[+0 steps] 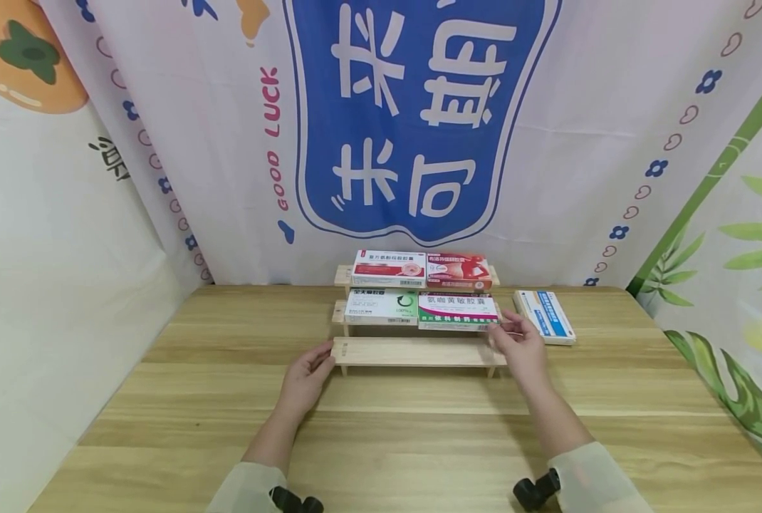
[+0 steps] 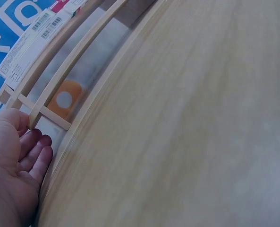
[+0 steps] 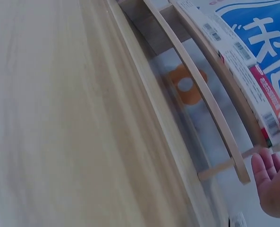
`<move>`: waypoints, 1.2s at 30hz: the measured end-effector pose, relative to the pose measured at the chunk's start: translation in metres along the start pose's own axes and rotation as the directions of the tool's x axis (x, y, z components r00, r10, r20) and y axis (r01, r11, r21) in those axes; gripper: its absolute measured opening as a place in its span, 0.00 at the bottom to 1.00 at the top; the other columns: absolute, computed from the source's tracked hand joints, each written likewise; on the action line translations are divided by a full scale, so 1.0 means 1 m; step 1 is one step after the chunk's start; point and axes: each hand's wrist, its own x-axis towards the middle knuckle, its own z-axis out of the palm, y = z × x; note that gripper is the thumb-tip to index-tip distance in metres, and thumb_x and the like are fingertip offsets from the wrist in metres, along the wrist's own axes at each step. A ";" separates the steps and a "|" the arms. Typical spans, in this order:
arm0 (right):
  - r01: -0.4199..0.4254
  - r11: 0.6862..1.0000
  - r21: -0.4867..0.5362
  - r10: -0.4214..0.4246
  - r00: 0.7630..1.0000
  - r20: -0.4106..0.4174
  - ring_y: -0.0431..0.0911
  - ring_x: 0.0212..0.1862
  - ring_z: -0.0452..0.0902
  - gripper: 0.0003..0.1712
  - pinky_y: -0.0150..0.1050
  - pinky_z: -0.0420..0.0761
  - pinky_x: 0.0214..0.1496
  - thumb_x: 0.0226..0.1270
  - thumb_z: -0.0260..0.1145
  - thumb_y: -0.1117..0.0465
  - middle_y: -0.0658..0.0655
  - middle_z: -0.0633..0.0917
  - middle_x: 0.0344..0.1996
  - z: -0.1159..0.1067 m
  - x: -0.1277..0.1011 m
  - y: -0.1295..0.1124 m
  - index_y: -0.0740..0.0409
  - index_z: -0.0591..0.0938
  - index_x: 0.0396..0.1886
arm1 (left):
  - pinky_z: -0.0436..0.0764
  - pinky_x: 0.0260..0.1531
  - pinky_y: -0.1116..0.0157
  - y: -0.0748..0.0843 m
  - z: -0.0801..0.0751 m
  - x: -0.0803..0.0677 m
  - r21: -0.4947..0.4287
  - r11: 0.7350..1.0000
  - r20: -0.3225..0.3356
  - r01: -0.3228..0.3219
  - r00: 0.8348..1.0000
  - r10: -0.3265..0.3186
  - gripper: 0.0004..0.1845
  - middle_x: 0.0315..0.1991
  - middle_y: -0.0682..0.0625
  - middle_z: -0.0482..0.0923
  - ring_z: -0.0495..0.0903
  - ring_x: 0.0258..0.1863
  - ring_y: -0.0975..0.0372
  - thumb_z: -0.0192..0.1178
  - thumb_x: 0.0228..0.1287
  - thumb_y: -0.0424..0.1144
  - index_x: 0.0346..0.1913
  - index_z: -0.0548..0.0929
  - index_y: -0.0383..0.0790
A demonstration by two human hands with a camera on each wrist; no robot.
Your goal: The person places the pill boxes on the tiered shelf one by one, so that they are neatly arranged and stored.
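Presently, a green-and-white medicine box [image 1: 458,311] on the middle step of a three-tiered pale wooden rack [image 1: 413,352] is pinched at its right end by the right hand [image 1: 520,349], whose grip is closed on the box's edge. At the rack's left end, the bare lowest step is touched by the left hand [image 1: 305,376], its grip released and its fingers [image 2: 36,153] straight. A white-and-green box [image 1: 381,306] is stood just beside the held box, and two red-and-white boxes [image 1: 419,269] are set on the top step. A blue-and-white flat box [image 1: 544,316] is laid on the light wooden table [image 1: 163,399], right of the rack.
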 end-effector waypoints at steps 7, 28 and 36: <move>0.015 0.997 -0.082 -0.029 0.984 -0.175 0.32 0.34 0.68 0.28 0.19 0.73 0.30 0.52 0.64 0.52 0.48 0.73 0.38 -0.027 0.007 0.013 0.57 0.70 0.51 | 0.70 0.56 0.62 -0.001 0.001 0.001 -0.003 1.000 -0.003 0.006 1.000 -0.006 0.18 0.55 0.50 0.72 0.71 0.55 0.60 0.53 0.58 0.44 0.53 0.72 0.48; -0.212 0.942 -0.262 0.126 0.943 -0.308 0.56 0.64 0.48 0.46 0.49 0.53 0.67 0.49 0.62 0.41 0.61 0.53 0.64 -0.056 0.030 0.038 0.53 0.55 0.64 | 0.70 0.56 0.61 -0.002 -0.001 0.001 -0.010 1.000 0.016 -0.006 1.000 0.006 0.19 0.55 0.49 0.72 0.70 0.55 0.60 0.53 0.59 0.44 0.53 0.72 0.46; -0.244 0.889 -0.387 0.128 0.945 -0.302 0.59 0.62 0.50 0.50 0.52 0.55 0.65 0.47 0.61 0.38 0.63 0.55 0.63 -0.051 0.038 0.044 0.56 0.53 0.64 | 0.70 0.56 0.61 -0.002 0.000 0.001 0.000 1.000 0.013 -0.003 1.000 0.003 0.19 0.54 0.50 0.72 0.70 0.55 0.60 0.53 0.59 0.45 0.53 0.72 0.47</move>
